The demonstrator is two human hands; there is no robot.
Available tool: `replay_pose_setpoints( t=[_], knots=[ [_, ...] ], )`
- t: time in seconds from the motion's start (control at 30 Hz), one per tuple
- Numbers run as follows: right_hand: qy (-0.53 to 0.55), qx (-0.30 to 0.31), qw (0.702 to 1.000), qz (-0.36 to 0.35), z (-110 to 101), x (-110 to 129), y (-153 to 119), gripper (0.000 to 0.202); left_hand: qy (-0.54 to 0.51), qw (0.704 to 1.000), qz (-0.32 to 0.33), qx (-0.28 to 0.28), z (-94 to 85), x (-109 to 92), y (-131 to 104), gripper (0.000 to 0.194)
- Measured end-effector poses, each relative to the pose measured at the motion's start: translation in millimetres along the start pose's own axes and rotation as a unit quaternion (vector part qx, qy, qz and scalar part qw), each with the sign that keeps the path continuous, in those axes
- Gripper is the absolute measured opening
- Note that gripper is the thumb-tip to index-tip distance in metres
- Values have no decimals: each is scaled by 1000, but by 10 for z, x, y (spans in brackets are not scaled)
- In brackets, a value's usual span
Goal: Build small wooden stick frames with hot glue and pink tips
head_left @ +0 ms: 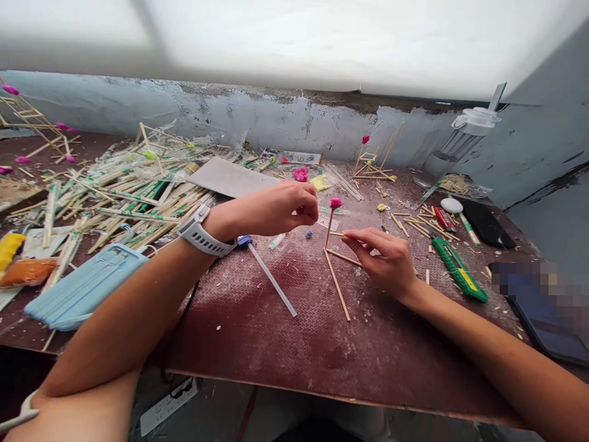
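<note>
My left hand (294, 205) hangs over the middle of the table with its fingers curled together; whatever they may hold is hidden. To its right, my right hand (380, 255) pinches a short thin wooden stick (337, 234), whose far end is at the upright stick. That upright stick (329, 227) carries a bright pink lump (336, 202) at its top. From its foot, one stick (338, 288) extends toward the front edge and another (343, 256) runs right, toward my right hand.
A glue stick (271, 276) lies left of the sticks. Wrapped chopsticks (124, 184) and blue masks (87, 285) fill the left. On the right are a green cutter (460, 270), a phone (547, 313) and a clear bottle (455, 147). A small stick frame (372, 169) stands behind.
</note>
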State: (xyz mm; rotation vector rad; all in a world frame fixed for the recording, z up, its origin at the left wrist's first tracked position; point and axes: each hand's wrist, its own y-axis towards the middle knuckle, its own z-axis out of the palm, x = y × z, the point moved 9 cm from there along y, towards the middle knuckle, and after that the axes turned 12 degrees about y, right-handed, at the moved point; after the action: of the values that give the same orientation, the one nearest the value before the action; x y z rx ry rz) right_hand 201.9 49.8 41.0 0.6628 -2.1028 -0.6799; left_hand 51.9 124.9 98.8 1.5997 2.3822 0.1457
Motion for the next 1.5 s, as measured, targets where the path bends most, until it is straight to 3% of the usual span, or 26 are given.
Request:
replay_pose_setpoints(
  t=[0.37,0.57,0.83,1.03,1.27,1.5],
  knots=[
    [3,-6,1000,-17,-5,37,-1,11,-53,997,-59,-2,-3,72,10,13],
    [1,-5,1000,-15,-1,20,-3,12,-164,986,-31,-17,101,-45,51,14],
    [-20,-18,1000,-6,-16,14,5,13,-123,991,-25,-33,219,-49,87,16],
    [-21,-23,1000,1,-24,-13,-7,15,-153,987,-37,-43,155,-26,69,14],
    [-22,-28,999,6,-37,-28,-16,15,-110,992,-41,-48,48,-16,58,14],
    [-12,-19,1000,-4,-32,14,2,11,-115,990,-44,-62,64,-28,60,16]
  ],
)
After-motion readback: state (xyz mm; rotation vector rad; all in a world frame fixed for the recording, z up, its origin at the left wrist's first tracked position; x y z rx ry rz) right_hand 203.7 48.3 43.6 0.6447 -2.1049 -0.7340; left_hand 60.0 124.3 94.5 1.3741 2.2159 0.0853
